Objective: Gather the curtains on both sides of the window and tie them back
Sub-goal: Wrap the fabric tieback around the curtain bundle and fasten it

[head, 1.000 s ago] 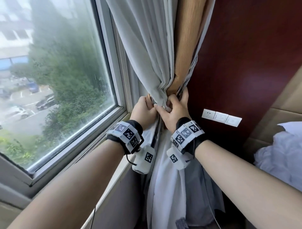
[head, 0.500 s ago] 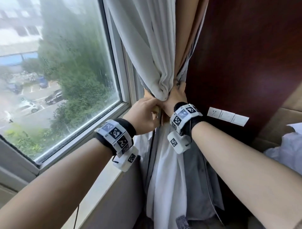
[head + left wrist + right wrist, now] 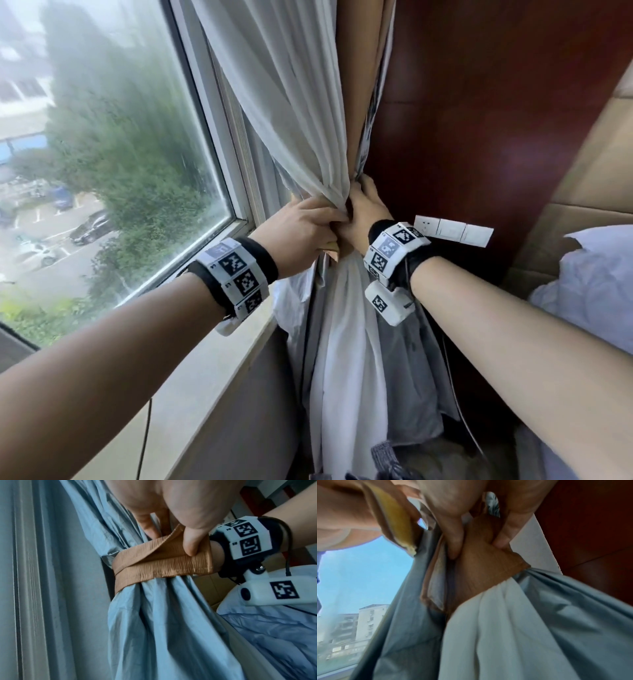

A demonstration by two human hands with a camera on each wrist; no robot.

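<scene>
The white and grey curtain [image 3: 308, 137] hangs gathered into a bunch at the right side of the window. A tan ribbed tie-back band [image 3: 154, 563] wraps round the bunch at its waist. My left hand [image 3: 308, 226] grips the band from the window side, with the thumb [image 3: 192, 543] pressing its overlapping end down. My right hand [image 3: 363, 212] pinches the other part of the band [image 3: 481, 566] between thumb and fingers on the wall side. Both hands meet at the bunch, and folds of curtain hide most of the band in the head view.
The window pane [image 3: 102, 154] and its sill [image 3: 212, 359] lie to the left. A dark red wood panel [image 3: 496, 120] with white wall switches [image 3: 452, 229] stands right behind the curtain. White bedding [image 3: 589, 284] lies at the far right.
Both hands have drawn closer together at the curtain's waist, with the left hand moved over beside the right. The fabric above has bunched tighter.
</scene>
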